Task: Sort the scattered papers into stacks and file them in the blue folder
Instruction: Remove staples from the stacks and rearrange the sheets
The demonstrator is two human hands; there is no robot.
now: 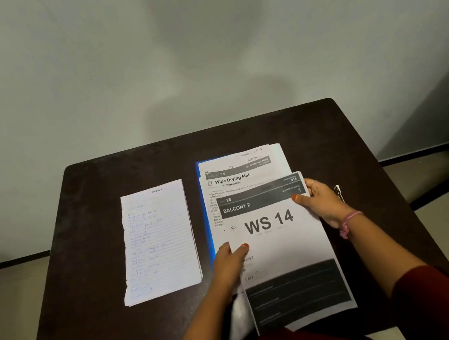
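Note:
A printed sheet reading "WS 14" (281, 237) is held over the right-hand pile. My left hand (230, 263) pinches its left edge, thumb on top. My right hand (321, 201) pinches its upper right edge, thumb on the dark header. Under it lies a pile of printed pages, topped by "Wipe Drying Mat" (236, 178), resting on the blue folder (209, 231), of which only the left strip and top left corner show. A stack of lined handwritten pages (159, 241) lies apart to the left.
Everything sits on a dark brown table (93, 220) against a pale wall. A small metal clip or pen (338, 192) lies just right of my right hand. The "WS 14" sheet's lower end hangs past the table's near edge, over my lap.

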